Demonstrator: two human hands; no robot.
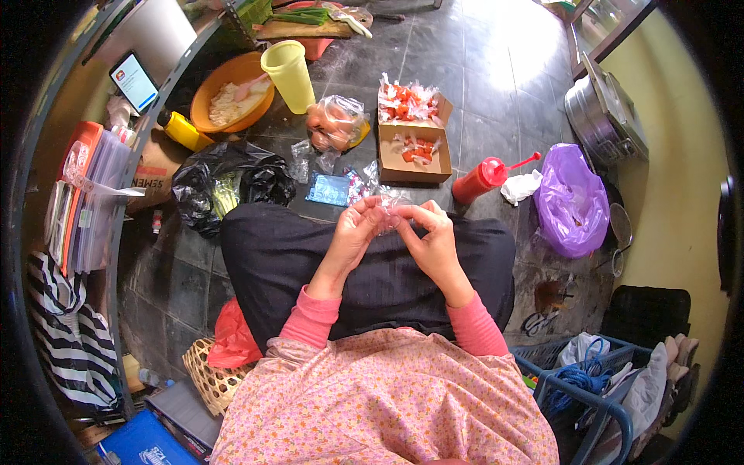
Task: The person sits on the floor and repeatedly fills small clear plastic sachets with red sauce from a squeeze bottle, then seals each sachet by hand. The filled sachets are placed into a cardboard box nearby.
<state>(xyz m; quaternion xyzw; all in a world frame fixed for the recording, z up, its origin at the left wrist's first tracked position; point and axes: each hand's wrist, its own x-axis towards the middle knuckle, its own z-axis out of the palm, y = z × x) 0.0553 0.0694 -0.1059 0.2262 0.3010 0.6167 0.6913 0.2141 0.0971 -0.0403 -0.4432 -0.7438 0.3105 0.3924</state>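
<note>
My left hand [358,228] and my right hand [427,229] meet above my lap, fingertips pinching a small clear plastic bag [393,204] between them. Whether anything is inside that bag cannot be made out. Just beyond my hands lies a blue plastic packet [329,189] on the floor, with crumpled clear plastic beside it. A brown cardboard box [414,168] stands farther out, holding small knotted plastic bags of red-orange sauce [418,150]; more of these fill its far part. To its right a red squeeze bottle [480,181] leans, its cap hanging open.
Eggs in a clear bag [337,123], a yellow tumbler [289,75] and an orange basin [206,125] of white food stand ahead left. A black plastic bag [232,174] lies by my left knee, a purple plastic bag [572,200] at right. A shelf rack [125,232] borders the left.
</note>
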